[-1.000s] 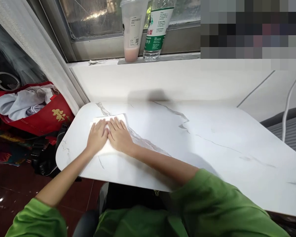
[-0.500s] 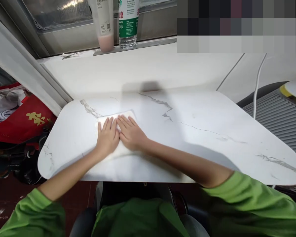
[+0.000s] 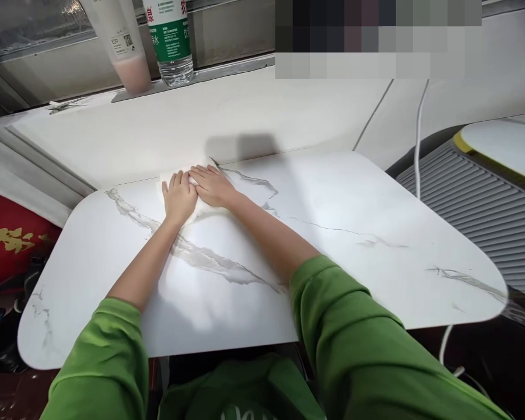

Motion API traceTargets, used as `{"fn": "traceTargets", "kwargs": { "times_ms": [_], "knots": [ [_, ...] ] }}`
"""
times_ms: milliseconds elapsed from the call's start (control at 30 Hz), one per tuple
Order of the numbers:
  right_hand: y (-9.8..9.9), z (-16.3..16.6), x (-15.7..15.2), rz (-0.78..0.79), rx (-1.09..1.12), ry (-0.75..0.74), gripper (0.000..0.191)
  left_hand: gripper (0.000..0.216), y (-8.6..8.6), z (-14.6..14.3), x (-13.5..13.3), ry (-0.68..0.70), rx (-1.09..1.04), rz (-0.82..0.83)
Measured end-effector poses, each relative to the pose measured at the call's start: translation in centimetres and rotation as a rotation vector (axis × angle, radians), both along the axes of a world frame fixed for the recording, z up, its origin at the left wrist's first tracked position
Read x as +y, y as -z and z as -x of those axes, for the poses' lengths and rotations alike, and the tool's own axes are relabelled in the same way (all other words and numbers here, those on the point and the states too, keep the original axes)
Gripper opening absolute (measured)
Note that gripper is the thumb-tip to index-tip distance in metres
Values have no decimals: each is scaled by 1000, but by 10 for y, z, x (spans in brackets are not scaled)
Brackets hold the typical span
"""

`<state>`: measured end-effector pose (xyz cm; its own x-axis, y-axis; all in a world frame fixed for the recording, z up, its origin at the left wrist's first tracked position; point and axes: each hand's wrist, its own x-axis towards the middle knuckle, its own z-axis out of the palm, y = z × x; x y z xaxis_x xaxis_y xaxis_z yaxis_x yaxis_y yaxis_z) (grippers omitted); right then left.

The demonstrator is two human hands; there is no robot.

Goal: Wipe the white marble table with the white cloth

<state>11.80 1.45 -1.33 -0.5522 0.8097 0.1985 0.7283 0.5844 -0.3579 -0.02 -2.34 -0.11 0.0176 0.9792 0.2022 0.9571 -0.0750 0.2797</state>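
Note:
A white cloth (image 3: 203, 211) lies on the white marble-patterned table (image 3: 359, 280), close to the wall at the back edge. My left hand (image 3: 179, 199) rests flat on the cloth's left part, fingers stretched forward and slightly apart. Beside it, my right hand (image 3: 213, 186) presses flat on the cloth as well, fingers extended toward the left. The two hands almost touch at the thumbs. Much of the cloth is hidden under them. Both arms reach far forward over the tabletop.
On the ledge behind the table stand a tube with pink contents (image 3: 133, 73) and a water bottle with a green label (image 3: 174, 44). A white cable (image 3: 418, 140) hangs at the right, near a grey ribbed surface (image 3: 468, 204). Something red with gold print (image 3: 13, 239) lies left.
Both hands have pushed the cloth forward across the table to the wall side, uncovering the grey vein in the tabletop. The camera view has shifted too.

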Motion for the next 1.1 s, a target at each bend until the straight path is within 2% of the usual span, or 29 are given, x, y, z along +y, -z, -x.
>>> {"fn": "traceTargets", "kwargs": {
  "times_ms": [133, 233, 533, 667, 733, 833, 933, 1100],
  "knots": [
    [0, -18, -27, -9, -2, 3, 56, 47, 2, -17, -25, 8, 18, 16],
    [2, -45, -59, -2, -24, 51, 56, 49, 5, -41, -51, 53, 59, 14],
    [12, -150, -190, -57, -91, 197, 58, 54, 5, -128, -150, 338, 47, 142],
    [16, -174, -220, -73, -108, 247, 59, 55, 6, -146, -168, 455, 61, 155],
    [17, -182, -219, -83, -116, 261, 59, 55, 7, -152, -165, 486, 57, 148],
    [16, -194, -197, -80, -137, 271, 59, 56, 8, -163, -143, 508, 43, 148],
    [14, -207, -157, -55, -138, 296, 58, 57, 7, -178, -102, 510, 33, 158],
    [13, -224, -74, -53, -75, 391, 57, 54, 6, -202, -18, 497, 33, 138]
  ]
}}
